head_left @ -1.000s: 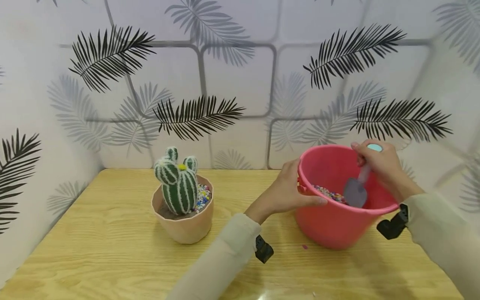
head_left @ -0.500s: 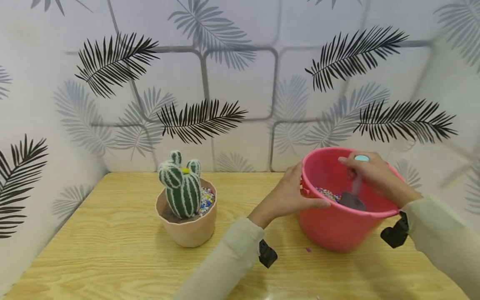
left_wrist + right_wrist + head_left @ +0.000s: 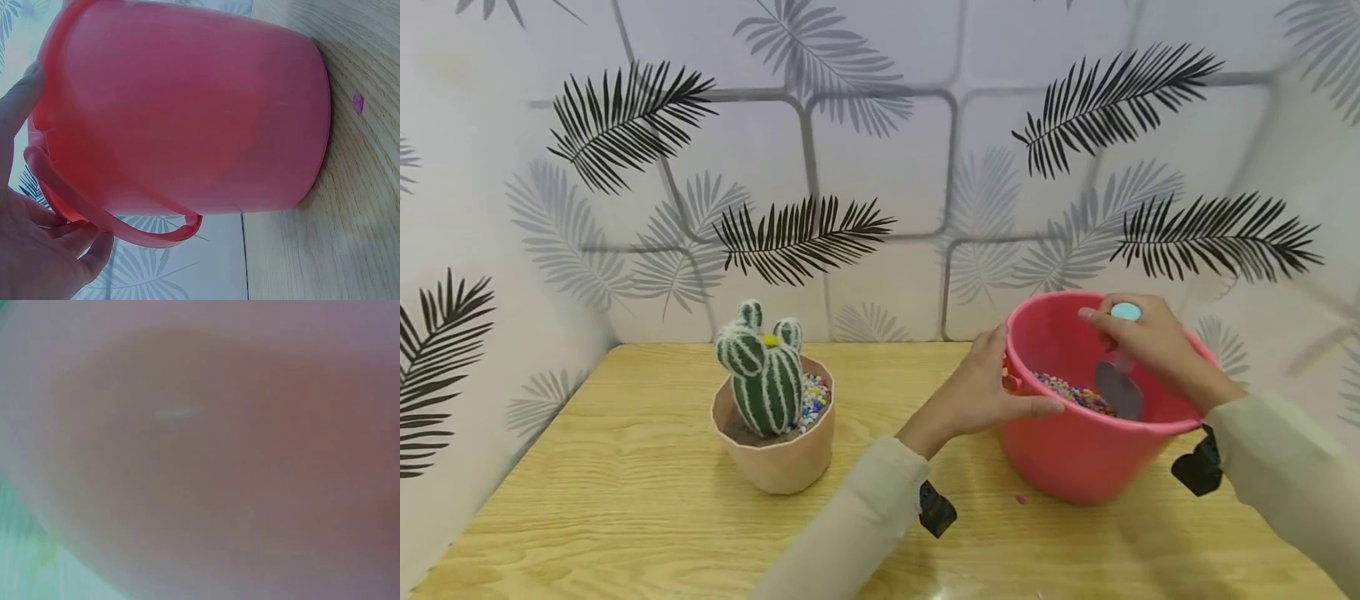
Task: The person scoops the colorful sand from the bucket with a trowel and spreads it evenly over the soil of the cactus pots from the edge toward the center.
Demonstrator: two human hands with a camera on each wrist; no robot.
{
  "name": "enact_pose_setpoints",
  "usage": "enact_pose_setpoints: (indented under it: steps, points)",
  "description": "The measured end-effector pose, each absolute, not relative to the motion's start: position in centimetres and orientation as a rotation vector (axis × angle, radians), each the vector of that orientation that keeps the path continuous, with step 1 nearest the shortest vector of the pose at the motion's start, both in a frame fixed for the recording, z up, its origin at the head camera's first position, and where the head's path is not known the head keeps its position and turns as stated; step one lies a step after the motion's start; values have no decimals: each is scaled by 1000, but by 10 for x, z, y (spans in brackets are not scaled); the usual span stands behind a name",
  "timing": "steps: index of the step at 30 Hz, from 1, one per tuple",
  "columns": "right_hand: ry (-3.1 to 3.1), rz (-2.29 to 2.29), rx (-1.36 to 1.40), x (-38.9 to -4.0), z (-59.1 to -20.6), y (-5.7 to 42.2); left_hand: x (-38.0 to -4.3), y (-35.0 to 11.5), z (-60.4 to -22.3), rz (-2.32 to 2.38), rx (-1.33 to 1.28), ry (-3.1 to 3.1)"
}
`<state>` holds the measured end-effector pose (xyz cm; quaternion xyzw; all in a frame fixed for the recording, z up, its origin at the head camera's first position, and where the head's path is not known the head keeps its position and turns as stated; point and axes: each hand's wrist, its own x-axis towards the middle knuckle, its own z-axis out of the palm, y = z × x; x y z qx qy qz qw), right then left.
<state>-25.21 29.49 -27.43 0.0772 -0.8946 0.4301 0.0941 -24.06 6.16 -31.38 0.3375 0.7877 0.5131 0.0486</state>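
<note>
My left hand (image 3: pixel 981 387) grips the left rim of a red plastic bucket (image 3: pixel 1075 458), its thumb lying over the front edge. In the left wrist view, the fingers of this hand (image 3: pixel 47 250) curl near the bucket's hanging handle (image 3: pixel 112 222). Reaching into the bucket, my right hand (image 3: pixel 1142 333) holds a small trowel by its handle, which ends in a light-blue cap (image 3: pixel 1125 312). The trowel's grey blade (image 3: pixel 1118 390) points down beside colourful pebbles (image 3: pixel 1075 393) inside. A blurred pinkish surface (image 3: pixel 200 456) fills most of the right wrist view.
A peach pot (image 3: pixel 782 462) with a green-and-white cactus (image 3: pixel 767 387) stands left on the wooden table (image 3: pixel 625 517). Colourful pebbles (image 3: pixel 812 404) cover its right side, with brown soil (image 3: pixel 748 433) at the front. A pink bit (image 3: pixel 1020 500) lies before the bucket. A patterned wall (image 3: pixel 880 167) rises behind.
My right hand moved left and down with the trowel, dipping the blade toward the pebbles; since then the blade has risen slightly and turned. My left hand keeps its grip on the rim.
</note>
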Motion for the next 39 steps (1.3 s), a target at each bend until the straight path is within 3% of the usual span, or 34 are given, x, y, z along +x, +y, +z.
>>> enact_pose_setpoints:
  steps: [15,29,39]
  points:
    - [-2694,1911,201,-245,-270,290,-240,60,-307,1455,1003,2539]
    - [-1448,3062,205,-242,-273,312,-242,62,-309,1516,984,2512]
    - [-779,3260,4,-231,-272,325,-241,62,-313,1552,991,2471]
